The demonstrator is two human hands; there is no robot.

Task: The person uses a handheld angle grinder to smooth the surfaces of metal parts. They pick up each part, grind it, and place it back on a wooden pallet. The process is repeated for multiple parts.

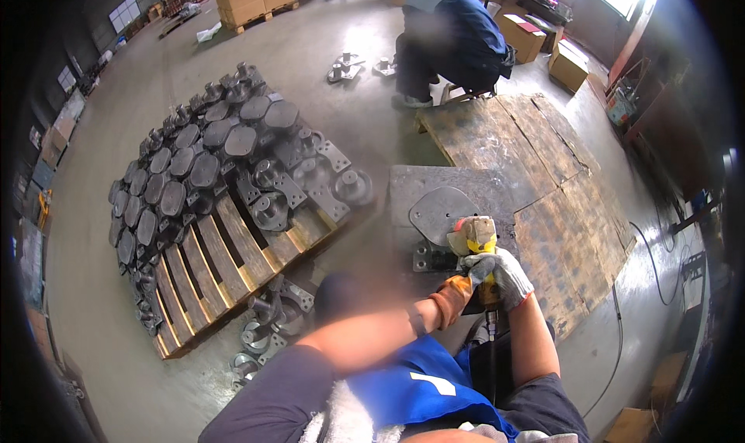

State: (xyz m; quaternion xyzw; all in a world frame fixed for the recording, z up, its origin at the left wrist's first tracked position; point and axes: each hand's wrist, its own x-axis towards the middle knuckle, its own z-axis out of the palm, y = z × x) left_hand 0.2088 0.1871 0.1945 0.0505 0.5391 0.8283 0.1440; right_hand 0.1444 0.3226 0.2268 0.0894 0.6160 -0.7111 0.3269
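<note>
Both of my gloved hands are closed around a yellow-and-tan power tool (pixel 481 246), with a dark hose or cable running down from its lower end. My left hand (pixel 456 292), in an orange and grey glove, grips its near side. From the right, my right hand (pixel 510 278) in a white knit glove wraps the yellow body. The tool's head overlaps the right part of a grey metal part with a rounded flat plate (pixel 436 208). A block-like section with holes shows at its near side. It rests on a dark flat work surface (pixel 411 177).
To the left, a wooden pallet (pixel 203 260) bears several stacked metal parts (pixel 182 162). More metal parts (pixel 268 326) lie on the floor near my left leg. Stained wooden boards (pixel 578 241) adjoin the work surface. Beyond them sits another person (pixel 454 39). Cables (pixel 618 326) trail at right.
</note>
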